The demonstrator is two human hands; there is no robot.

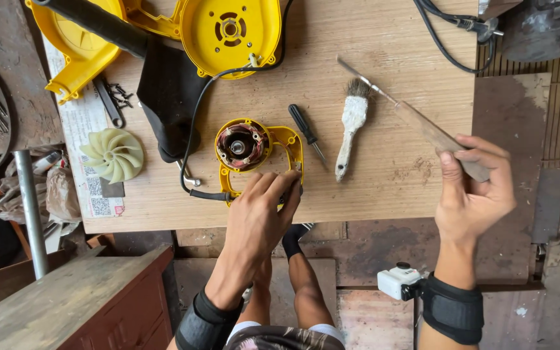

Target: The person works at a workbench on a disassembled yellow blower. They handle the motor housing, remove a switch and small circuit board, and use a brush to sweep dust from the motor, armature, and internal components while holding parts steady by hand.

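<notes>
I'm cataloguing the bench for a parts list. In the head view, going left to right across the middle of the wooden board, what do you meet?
Pale fan impeller → yellow motor housing under the left hand → black-handled screwdriver → white paintbrush → wooden-handled tool held in the right hand.

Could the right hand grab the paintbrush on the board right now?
Probably not straight away. The right hand is closed around a wooden-handled tool, so it is full. The paintbrush itself lies uncovered on the board, close by.

Even soft daylight, faint shadows, sharp focus, slight wide-angle bend at edges.
</notes>
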